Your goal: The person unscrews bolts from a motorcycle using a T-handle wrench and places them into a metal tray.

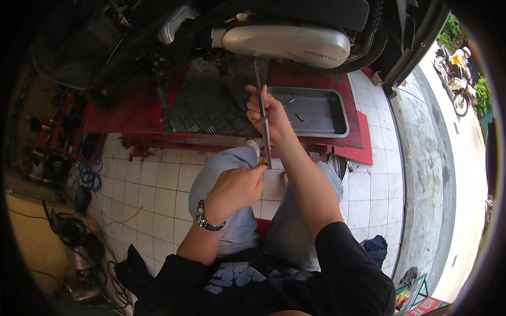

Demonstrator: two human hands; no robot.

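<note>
A long metal T-handle wrench (264, 129) reaches from in front of me up to the underside of the motorbike, below its silver engine side cover (287, 46). My right hand (271, 116) is closed loosely around the wrench near its middle, one finger sticking out. Lower down, my left hand (234, 192) has its fingers curled, with the index fingertip against the wrench's near end. Where the far tip meets the bike is too dark to make out. Just right of my right hand, a grey metal tray (321, 126) holds several small metal parts (299, 117).
The bike stands over a red lift platform (121, 113) with a dark tread plate (203, 100). Blue hose (89, 176) and cables lie on the left, near a red tool rack (74, 131). White tiles (163, 189) cover the floor; a street with a parked motorbike (461, 100) is at right.
</note>
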